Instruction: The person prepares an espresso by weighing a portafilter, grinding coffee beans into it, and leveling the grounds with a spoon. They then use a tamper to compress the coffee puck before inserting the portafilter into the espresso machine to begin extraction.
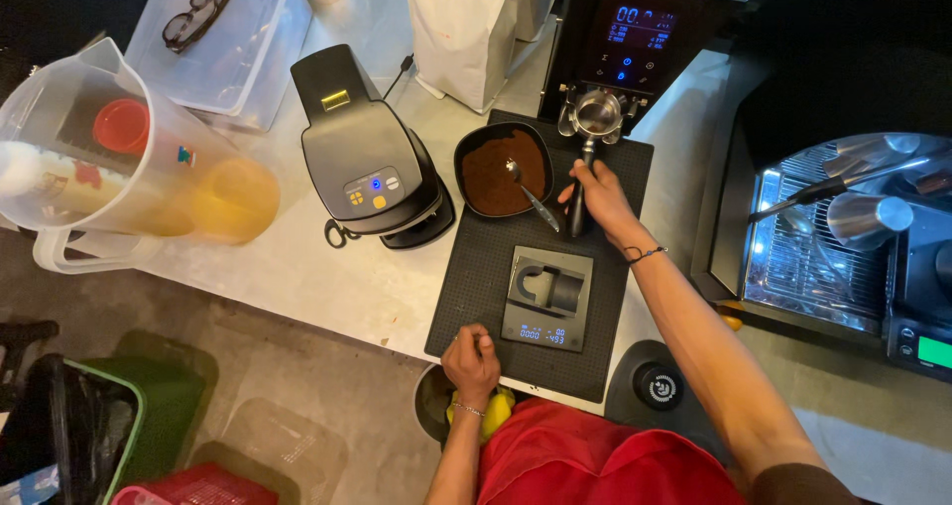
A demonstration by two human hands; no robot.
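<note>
Right hand (598, 195) on portafilter handle (579, 203), mat-centre.

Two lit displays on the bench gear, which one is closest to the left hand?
The small scale on the black mat, display beside the left hand. The grinder display sits at the far end.

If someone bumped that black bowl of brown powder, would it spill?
Probably some. The black bowl looks shallow and nearly full of loose grounds, so a hard bump could scatter them. The spoon leaning over its rim might tip out. It sits on a textured black mat, so it likely wouldn't slide far.
</note>
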